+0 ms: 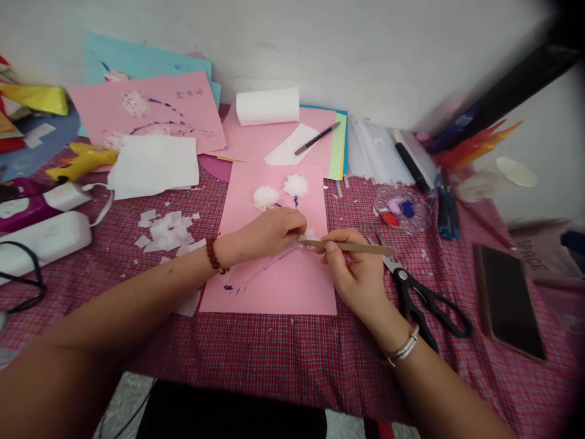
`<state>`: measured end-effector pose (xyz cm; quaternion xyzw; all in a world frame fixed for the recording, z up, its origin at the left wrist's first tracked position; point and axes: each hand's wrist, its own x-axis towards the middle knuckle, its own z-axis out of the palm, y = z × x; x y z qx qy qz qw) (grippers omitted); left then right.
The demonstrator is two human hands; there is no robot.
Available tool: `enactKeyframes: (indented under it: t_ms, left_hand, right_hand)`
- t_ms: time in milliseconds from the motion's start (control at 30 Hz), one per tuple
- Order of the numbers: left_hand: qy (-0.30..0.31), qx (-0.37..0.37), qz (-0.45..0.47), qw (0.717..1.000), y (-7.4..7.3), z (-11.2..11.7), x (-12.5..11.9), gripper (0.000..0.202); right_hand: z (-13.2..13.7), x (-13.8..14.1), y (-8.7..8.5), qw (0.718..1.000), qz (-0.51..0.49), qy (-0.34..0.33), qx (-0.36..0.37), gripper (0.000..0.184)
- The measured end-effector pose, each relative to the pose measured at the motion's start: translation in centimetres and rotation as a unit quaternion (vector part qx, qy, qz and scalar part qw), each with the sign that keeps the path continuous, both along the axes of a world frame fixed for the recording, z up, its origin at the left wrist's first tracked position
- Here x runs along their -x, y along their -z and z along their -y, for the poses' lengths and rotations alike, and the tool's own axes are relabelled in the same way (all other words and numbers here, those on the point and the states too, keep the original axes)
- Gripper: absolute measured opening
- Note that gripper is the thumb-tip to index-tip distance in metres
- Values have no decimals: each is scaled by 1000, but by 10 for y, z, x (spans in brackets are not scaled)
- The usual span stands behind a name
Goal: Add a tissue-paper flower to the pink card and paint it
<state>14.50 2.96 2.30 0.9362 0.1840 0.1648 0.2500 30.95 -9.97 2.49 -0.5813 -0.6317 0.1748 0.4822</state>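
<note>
**Right grip (356, 271) pinching a slim tan stick (365, 248) over the pink sheet (274, 296)**

My right grip grasps the stick between thumb and fingers, its far end pointing left at a small white tuft (309, 236) on the sheet. My left grip (272, 230) is curled just beside that tuft; its fingertips are hidden, so I cannot tell whether they hold anything.

The pink sheet lies flat in the middle of the desk (283, 350), which is covered in red checked cloth. On its far half sit two fluffy white blossoms (266, 197), one left and one right, with dark purple marks below them. A faint purple line slants across the near half, up from a darker blotch at the near left.

To the left I see a heap of white paper squares (168, 231), a stack of white sheets (153, 164) and, behind it, a pink card (176, 107) with a painted branch. A white paper roll (267, 107) and a pen (317, 139) lie on the far side. To the right are a clear dish with paint blobs (402, 209), a black marker (411, 166) and a phone (509, 299).

Black-handled scissors (429, 296) crowd my right hand, lying just beside it, and my left forearm covers the sheet's left edge.
</note>
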Motion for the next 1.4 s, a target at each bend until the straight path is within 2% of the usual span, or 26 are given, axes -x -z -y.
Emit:
enactKeyframes:
  t_ms: [200, 333, 567, 767, 900, 1067, 1200, 1267, 1333, 1400]
  left_hand:
    - [-113, 39, 132, 984, -16, -4, 8, 18]
    - [-141, 22, 172, 975, -24, -8, 12, 17]
    - [-147, 15, 149, 978, -21, -11, 13, 14]
    - [-154, 5, 118, 981, -18, -13, 13, 17]
    - [-161, -10, 63, 985, -17, -16, 14, 19]
    - [-128, -65, -95, 985, -18, -13, 18, 20]
    - [-116, -101, -119, 981, -15, -8, 19, 20]
    - [-112, -110, -121, 980, -14, -8, 19, 19]
    - [-101, -103, -120, 982, -17, -8, 18, 20]
    - [-95, -83, -93, 988, -24, -7, 19, 22]
  right_hand:
    - [-5, 6, -1, 991, 134, -5, 6, 14]
    - [-4, 10, -3, 980, 197, 2, 15, 15]
    - [-2, 16, -11, 951, 307, 30, -11, 13]
    - [-1, 18, -18, 936, 351, 39, -13, 13]
    - [-1, 17, -21, 926, 374, 47, -15, 14]
    - [-1, 17, -21, 924, 379, 41, -7, 16]
    - [0, 19, -20, 922, 383, 48, -3, 16]
    - [0, 18, -21, 931, 363, 48, 13, 15]
    - [1, 14, -22, 958, 280, 50, 38, 13]
    - [1, 5, -23, 989, 115, 65, 60, 12]
